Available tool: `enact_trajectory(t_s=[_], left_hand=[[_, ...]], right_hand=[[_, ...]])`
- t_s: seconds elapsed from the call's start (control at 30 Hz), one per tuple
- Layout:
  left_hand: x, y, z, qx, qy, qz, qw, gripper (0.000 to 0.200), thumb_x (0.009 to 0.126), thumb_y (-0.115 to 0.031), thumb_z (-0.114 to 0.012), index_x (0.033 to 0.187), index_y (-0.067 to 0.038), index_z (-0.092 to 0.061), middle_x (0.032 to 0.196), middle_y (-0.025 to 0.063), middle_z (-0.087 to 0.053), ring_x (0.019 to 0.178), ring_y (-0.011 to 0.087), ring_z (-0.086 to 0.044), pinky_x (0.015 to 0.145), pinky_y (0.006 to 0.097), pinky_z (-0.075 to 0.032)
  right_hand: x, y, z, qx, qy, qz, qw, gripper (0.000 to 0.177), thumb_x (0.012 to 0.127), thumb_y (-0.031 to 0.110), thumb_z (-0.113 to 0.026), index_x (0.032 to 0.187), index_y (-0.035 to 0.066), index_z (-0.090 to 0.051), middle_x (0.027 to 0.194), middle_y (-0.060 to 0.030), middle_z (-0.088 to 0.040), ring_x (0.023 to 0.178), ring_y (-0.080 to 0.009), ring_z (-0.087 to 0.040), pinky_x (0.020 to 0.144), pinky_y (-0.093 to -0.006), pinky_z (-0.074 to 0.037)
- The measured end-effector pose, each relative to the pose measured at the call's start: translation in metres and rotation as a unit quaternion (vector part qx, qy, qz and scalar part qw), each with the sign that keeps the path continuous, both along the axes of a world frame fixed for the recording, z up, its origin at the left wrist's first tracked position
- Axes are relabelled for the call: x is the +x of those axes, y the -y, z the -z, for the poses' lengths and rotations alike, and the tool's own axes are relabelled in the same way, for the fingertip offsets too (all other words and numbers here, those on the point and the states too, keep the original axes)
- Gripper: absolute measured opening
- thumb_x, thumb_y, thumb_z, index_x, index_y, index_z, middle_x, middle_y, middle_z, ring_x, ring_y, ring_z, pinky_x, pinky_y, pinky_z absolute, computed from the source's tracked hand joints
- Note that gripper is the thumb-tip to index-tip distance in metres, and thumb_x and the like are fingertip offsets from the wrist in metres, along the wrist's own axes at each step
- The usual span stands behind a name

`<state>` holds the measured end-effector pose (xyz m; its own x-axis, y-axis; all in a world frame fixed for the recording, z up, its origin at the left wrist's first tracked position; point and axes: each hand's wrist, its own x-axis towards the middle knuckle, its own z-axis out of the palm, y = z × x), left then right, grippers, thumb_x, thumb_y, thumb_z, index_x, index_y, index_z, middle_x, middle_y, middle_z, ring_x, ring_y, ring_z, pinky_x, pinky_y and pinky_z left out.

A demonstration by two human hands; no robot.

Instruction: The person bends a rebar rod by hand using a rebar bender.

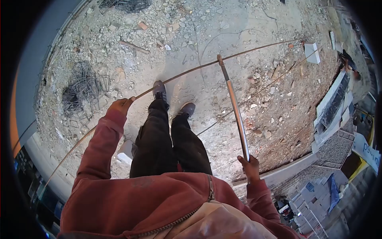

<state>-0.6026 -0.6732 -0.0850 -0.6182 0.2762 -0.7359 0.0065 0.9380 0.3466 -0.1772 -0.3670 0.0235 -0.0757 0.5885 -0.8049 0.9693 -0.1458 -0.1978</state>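
Note:
My left hand (121,106) is closed round a long thin steel rebar (187,72), which runs from low on the left, over my shoe, to the upper right. My right hand (250,168) grips the lower end of a long-handled rebar bender (236,115), a shiny metal pipe with a darker, rusty head. That head meets the rebar at the upper middle; how it fits round the bar is too small to tell. The rebar has a gentle curve in view.
Broken stones and rubble (175,24) cover much of the ground. Tangled wire (81,87) lies on the left. A second rebar (262,88) crosses the ground to the right. White boards (336,104) lean at the far right, with a person (350,63) near them.

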Motion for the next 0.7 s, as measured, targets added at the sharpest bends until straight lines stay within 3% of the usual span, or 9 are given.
enact_trajectory(t_s=[0.13, 0.23, 0.33, 0.43, 0.7], left_hand=[[0.044, -0.02, 0.003, 0.0, -0.05, 0.031, 0.998, 0.052, 0.081, -0.053, -0.043, 0.07, -0.005, -0.057, 0.063, 0.0178, -0.054, 0.063, 0.0364, -0.053, 0.059, 0.0416, -0.04], [0.056, -0.011, 0.012, 0.036, -0.039, 0.011, 0.998, 0.046, 0.083, -0.045, -0.048, 0.069, -0.001, -0.054, 0.055, 0.0151, -0.047, 0.051, 0.0277, -0.043, 0.053, 0.0374, -0.036], [0.056, -0.006, 0.009, 0.067, 0.019, -0.019, 0.997, 0.044, 0.083, -0.043, -0.05, 0.069, -0.001, -0.053, 0.052, 0.0132, -0.045, 0.049, 0.022, -0.041, 0.05, 0.0355, -0.035], [0.061, -0.003, 0.014, 0.072, -0.003, -0.012, 0.997, 0.043, 0.083, -0.042, -0.051, 0.069, -0.001, -0.053, 0.05, 0.0097, -0.042, 0.049, 0.0161, -0.039, 0.048, 0.0331, -0.034], [0.07, -0.009, 0.006, 0.024, 0.008, 0.027, 0.999, 0.044, 0.078, -0.046, -0.056, 0.068, -0.003, -0.056, 0.05, 0.0085, -0.045, 0.048, 0.0174, -0.041, 0.048, 0.0338, -0.034]], right_hand=[[-0.015, -0.007, 0.01, -0.065, 0.011, 0.114, 0.991, 0.031, 0.074, 0.028, -0.068, 0.063, 0.01, -0.046, 0.05, 0.0039, -0.041, 0.037, -0.0048, -0.035, 0.032, -0.0217, -0.028], [0.0, -0.01, 0.019, -0.1, 0.0, 0.132, 0.986, 0.03, 0.075, 0.027, -0.067, 0.064, 0.01, -0.045, 0.05, 0.0038, -0.04, 0.036, -0.005, -0.035, 0.032, -0.0219, -0.028], [0.012, -0.012, 0.021, -0.125, -0.022, 0.179, 0.976, 0.029, 0.076, 0.027, -0.067, 0.067, 0.009, -0.046, 0.049, 0.0039, -0.039, 0.035, -0.0045, -0.031, 0.031, -0.0217, -0.026], [0.018, -0.009, 0.019, -0.126, -0.031, 0.181, 0.975, 0.027, 0.077, 0.026, -0.066, 0.068, 0.009, -0.046, 0.049, 0.0041, -0.038, 0.035, -0.0043, -0.031, 0.031, -0.0214, -0.025], [0.061, -0.014, 0.006, -0.155, -0.01, 0.2, 0.967, 0.029, 0.075, 0.025, -0.067, 0.064, 0.01, -0.046, 0.047, 0.0041, -0.038, 0.034, -0.0053, -0.033, 0.031, -0.0223, -0.026]])
